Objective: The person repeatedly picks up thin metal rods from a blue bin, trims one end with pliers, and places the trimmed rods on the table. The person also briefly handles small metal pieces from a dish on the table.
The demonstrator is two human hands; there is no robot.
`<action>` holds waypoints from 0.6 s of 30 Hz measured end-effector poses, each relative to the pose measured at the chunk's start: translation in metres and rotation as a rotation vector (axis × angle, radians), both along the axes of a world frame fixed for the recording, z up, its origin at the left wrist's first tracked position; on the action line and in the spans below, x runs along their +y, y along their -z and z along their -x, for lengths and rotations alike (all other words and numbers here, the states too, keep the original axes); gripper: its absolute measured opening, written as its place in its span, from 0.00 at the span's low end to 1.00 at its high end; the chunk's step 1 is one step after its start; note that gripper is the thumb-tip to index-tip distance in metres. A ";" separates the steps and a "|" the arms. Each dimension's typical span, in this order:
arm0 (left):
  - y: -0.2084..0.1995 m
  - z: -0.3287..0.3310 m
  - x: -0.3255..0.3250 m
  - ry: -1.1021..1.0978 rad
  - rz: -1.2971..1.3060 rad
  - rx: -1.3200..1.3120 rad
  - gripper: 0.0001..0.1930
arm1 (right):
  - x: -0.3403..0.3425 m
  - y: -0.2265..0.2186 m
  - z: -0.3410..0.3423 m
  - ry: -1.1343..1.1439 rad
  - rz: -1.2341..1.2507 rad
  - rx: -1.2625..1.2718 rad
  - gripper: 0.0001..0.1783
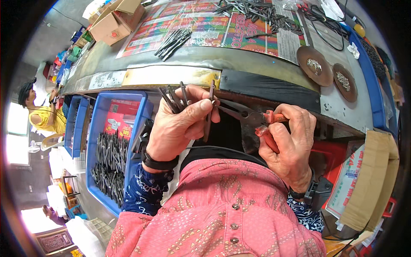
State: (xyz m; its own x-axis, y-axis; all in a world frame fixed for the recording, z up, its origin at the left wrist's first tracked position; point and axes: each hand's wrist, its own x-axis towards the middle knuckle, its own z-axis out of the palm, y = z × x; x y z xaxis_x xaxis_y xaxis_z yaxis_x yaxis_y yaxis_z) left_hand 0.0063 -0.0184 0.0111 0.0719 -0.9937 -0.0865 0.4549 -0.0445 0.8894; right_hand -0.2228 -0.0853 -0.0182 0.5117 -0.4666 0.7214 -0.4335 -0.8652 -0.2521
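Observation:
My left hand (171, 132) is closed around several slim dark strips (170, 99) that fan out past its fingers. One strip (212, 91) stands upright in the pinch of thumb and forefinger. My right hand (295, 145) grips a pair of pliers (250, 121) by their orange-red handles. The pliers' jaws point left and reach to the upright strip near my left fingertips; whether they bite on it I cannot tell. Both hands are in front of the table's near edge, above my lap.
Loose dark strips (173, 43) lie on the table, with a larger heap (274, 17) farther back. Two brown dishes (305, 64) of small metal parts are at right. A blue bin (95, 150) of dark strips stands left. A person (45, 111) in yellow is at far left.

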 end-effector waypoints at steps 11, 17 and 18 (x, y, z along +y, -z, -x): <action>0.002 -0.005 0.002 0.094 -0.053 0.106 0.04 | 0.000 -0.003 0.004 -0.033 0.003 0.061 0.16; 0.008 -0.004 0.002 0.091 0.015 -0.094 0.05 | -0.002 0.005 0.005 -0.135 -0.159 0.087 0.13; 0.010 -0.002 0.003 0.055 0.047 -0.201 0.05 | -0.004 0.008 0.003 -0.176 -0.225 0.059 0.13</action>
State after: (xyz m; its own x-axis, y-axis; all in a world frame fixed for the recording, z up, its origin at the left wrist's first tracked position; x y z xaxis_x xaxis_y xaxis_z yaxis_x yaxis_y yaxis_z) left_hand 0.0079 -0.0157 0.0008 0.0290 -0.9991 -0.0295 0.2659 -0.0207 0.9638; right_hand -0.2256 -0.0892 -0.0266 0.6369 -0.5117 0.5766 -0.3015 -0.8537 -0.4246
